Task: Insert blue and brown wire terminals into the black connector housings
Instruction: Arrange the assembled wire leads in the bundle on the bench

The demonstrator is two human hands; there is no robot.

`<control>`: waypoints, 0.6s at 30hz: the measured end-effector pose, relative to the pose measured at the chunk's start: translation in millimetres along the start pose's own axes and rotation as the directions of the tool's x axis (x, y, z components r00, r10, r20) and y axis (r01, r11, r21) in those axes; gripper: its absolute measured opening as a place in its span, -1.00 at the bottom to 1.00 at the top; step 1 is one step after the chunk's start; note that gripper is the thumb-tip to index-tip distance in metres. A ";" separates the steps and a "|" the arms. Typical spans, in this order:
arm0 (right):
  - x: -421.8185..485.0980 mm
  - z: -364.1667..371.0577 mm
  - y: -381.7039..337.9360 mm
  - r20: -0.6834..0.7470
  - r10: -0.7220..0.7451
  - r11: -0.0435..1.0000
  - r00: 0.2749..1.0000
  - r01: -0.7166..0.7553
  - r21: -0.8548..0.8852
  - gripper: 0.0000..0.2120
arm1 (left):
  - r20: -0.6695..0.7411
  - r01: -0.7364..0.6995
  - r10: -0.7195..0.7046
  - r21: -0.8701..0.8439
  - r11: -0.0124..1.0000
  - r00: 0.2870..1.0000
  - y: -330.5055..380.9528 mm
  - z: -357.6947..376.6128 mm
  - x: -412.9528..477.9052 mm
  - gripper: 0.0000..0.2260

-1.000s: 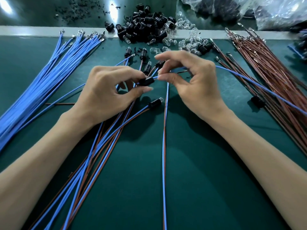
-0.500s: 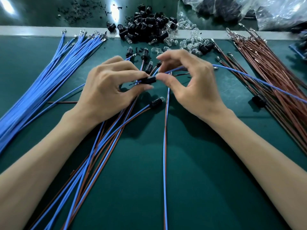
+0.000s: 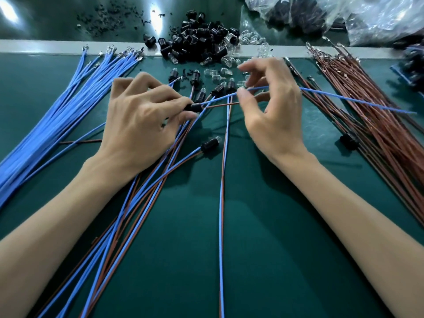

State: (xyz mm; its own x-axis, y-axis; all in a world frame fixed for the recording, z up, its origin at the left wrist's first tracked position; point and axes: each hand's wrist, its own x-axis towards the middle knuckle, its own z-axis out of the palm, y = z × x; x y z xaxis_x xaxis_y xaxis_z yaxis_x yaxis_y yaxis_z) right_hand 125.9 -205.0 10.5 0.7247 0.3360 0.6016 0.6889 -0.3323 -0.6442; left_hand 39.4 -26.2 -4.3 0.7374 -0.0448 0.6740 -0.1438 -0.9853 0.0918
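- Left hand (image 3: 142,120) grips housing (image 3: 193,107).
- Right hand (image 3: 273,111) pinches blue wire (image 3: 358,100) just right of housing.
- Wire axis runs left-right into housing; right hand is nearer for the push.

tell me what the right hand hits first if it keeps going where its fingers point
Probably the loose clear bulbs just ahead of it, with the housing pile behind. The right hand, pinching a blue wire, looks raised, so it may pass over them.

Clear bulbs (image 3: 216,75) on green mat (image 3: 263,226), crinkled plastic bags (image 3: 367,17) behind
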 end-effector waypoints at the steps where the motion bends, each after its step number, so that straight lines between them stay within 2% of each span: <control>1: 0.8 -0.7 0.7 -0.031 0.048 0.999 0.998 -0.048 0.008 -0.83 | -0.005 0.009 -0.009 0.019 1.000 1.000 0.3 0.1 -0.1 -0.71; 3: 2.0 0.0 0.4 0.003 0.084 0.996 0.996 -0.084 0.036 -0.82 | -0.016 0.010 -0.010 0.041 0.999 1.000 1.7 -0.1 0.6 -0.71; 7: 0.6 2.9 -4.0 0.194 -0.025 0.997 0.981 0.011 0.075 -0.80 | -0.017 -0.019 0.019 0.045 0.999 1.000 6.1 0.0 1.0 -0.71; 8: 0.2 3.0 -4.0 0.205 -0.040 0.998 0.978 0.028 0.062 -0.80 | -0.018 -0.015 0.016 0.052 0.999 1.000 5.9 0.0 0.8 -0.71; 10: -0.4 1.0 -2.0 0.137 -0.028 1.000 0.990 0.026 0.017 -0.80 | -0.023 0.011 -0.010 0.070 0.997 1.000 3.6 -0.4 0.1 -0.70; 13: 2.3 -2.7 3.0 -0.015 0.121 0.992 0.992 -0.121 0.048 -0.85 | -0.028 0.038 -0.036 0.077 0.996 0.999 1.3 -0.1 -0.9 -0.69; 15: 3.5 -1.8 3.0 0.025 0.179 0.978 0.984 -0.181 0.103 -0.83 | -0.018 0.009 -0.008 0.058 0.998 1.000 2.4 0.3 -0.2 -0.70; 18: 0.9 2.1 -2.3 0.177 0.083 0.986 0.981 -0.106 0.126 -0.80 | 0.015 -0.050 0.050 0.001 0.999 0.999 3.1 1.4 1.5 -0.73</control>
State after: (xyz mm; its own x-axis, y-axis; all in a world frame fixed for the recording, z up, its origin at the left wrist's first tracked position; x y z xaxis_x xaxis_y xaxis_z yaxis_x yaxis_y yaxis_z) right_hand 124.9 -202.1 11.5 0.7649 0.4577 0.4532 0.6006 -0.2528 -0.7585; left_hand 41.0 -29.5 -4.1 0.7390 -0.0966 0.6667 -0.1798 -0.9821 0.0569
